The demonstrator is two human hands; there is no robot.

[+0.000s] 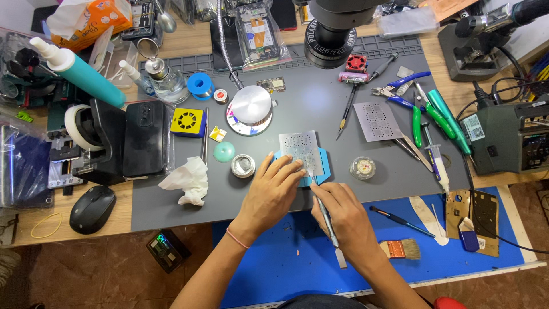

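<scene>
Fingers of the left hand (273, 191) press flat on a thin perforated metal stencil plate (298, 147) lying over a blue square holder (323, 166) at mid-frame on the grey worktop (320, 103). The right hand (346, 220) grips a slim metal scraper tool (327, 220), tip touching the plate's lower edge.

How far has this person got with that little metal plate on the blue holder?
Set up: the perforated stencil lies on the blue holder. In hand: the left hand presses the stencil flat while the right hand works a slim metal tool at its edge. Left: a second stencil lies untouched nearby.
</scene>
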